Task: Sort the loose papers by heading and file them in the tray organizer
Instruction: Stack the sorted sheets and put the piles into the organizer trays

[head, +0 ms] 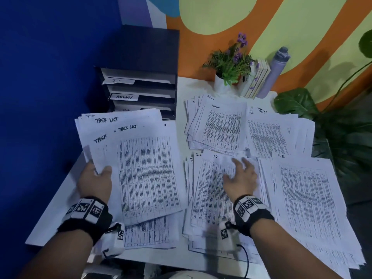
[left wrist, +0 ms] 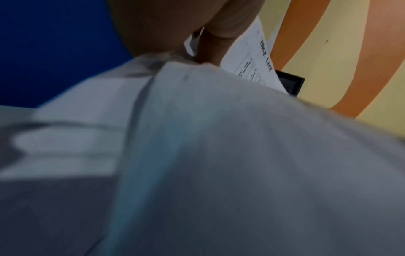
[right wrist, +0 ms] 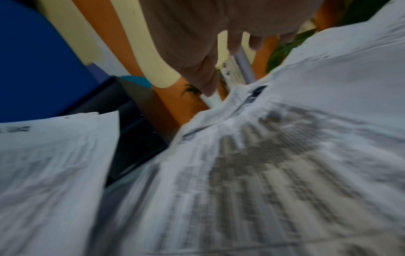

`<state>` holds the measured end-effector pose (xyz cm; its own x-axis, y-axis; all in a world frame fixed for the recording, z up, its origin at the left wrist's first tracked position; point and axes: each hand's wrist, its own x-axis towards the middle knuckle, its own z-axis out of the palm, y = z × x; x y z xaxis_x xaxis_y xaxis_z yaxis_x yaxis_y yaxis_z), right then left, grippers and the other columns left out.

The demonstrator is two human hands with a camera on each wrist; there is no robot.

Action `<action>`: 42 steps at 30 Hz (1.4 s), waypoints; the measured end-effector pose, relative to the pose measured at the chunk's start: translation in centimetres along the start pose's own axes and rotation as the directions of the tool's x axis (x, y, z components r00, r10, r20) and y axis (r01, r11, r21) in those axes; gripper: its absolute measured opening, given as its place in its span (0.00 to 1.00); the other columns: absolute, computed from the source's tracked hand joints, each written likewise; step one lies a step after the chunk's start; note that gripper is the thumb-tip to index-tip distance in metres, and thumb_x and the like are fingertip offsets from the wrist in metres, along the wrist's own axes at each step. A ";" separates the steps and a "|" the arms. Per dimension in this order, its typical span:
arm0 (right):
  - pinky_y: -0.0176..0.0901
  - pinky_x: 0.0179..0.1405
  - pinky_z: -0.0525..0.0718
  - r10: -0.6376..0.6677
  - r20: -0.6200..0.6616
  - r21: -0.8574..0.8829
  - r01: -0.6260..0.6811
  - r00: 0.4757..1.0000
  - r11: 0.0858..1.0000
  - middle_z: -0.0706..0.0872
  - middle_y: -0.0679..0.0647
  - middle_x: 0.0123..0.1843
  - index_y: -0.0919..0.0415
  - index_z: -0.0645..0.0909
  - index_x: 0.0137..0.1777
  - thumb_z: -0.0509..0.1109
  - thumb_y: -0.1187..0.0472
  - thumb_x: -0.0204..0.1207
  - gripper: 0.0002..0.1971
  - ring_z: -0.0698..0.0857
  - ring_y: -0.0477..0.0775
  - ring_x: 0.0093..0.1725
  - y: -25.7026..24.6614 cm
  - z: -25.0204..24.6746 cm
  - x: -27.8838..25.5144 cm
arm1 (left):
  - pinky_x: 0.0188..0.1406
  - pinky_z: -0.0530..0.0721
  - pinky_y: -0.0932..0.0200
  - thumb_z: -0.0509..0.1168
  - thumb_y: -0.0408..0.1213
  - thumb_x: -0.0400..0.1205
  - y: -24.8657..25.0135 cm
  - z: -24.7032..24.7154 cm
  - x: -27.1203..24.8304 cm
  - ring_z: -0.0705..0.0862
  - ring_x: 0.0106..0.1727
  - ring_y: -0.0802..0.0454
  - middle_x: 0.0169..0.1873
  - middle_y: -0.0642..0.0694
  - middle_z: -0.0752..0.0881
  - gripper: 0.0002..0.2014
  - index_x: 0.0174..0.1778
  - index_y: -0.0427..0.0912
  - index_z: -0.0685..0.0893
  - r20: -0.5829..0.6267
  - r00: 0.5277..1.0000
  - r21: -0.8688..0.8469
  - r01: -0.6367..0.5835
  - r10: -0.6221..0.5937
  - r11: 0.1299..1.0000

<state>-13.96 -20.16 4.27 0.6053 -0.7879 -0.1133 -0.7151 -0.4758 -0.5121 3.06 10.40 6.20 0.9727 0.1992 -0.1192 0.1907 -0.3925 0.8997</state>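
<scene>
White table (head: 60, 200), sorted paper stacks (head: 223, 125)

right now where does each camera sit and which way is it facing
Head: on the head, looking forward and down at the paper piles, tray organizer, both forearms.
Left wrist: under the left hand, looking along it at the TASK LIST sheets it grips.
Right wrist: along the right hand above the IT pile.
All three share the organizer.

Dim, bluish light (wrist views blurred)
</scene>
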 end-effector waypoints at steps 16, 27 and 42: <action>0.55 0.48 0.87 0.087 0.362 0.468 -0.262 0.928 0.844 0.87 0.64 0.49 0.59 0.80 0.46 0.69 0.65 0.80 0.02 0.86 0.61 0.45 -3.2 4.3 -2.6 | 0.66 0.75 0.58 0.67 0.25 0.82 -4.7 -0.2 -1.8 0.80 0.63 0.51 0.60 0.49 0.83 0.18 0.53 0.58 0.83 0.345 0.939 -0.014 -0.004 0.008 1.000; 0.68 0.54 0.86 0.084 0.491 0.416 -0.317 0.867 0.852 0.90 0.58 0.50 0.55 0.85 0.54 0.71 0.65 0.78 0.08 0.89 0.63 0.50 -2.3 6.7 -3.2 | 0.71 0.71 0.52 0.65 0.25 0.81 -5.9 0.4 -1.7 0.75 0.68 0.52 0.69 0.58 0.72 0.41 0.85 0.59 0.56 0.423 0.904 0.120 0.010 -0.061 0.993; 0.70 0.59 0.82 0.125 0.396 0.540 -0.341 0.910 0.770 0.86 0.67 0.52 0.61 0.80 0.52 0.71 0.64 0.78 0.05 0.86 0.67 0.51 -2.8 5.7 -2.2 | 0.58 0.83 0.53 0.71 0.27 0.79 -5.6 0.5 -1.2 0.87 0.55 0.53 0.52 0.54 0.89 0.18 0.57 0.56 0.83 0.429 0.901 -0.129 0.135 -0.067 0.982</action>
<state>-11.30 -14.85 1.10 0.5997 -0.6214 -0.5043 -0.5678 0.1136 -0.8153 0.92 11.89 1.12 0.9203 -0.1788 -0.3480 0.3014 -0.2430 0.9220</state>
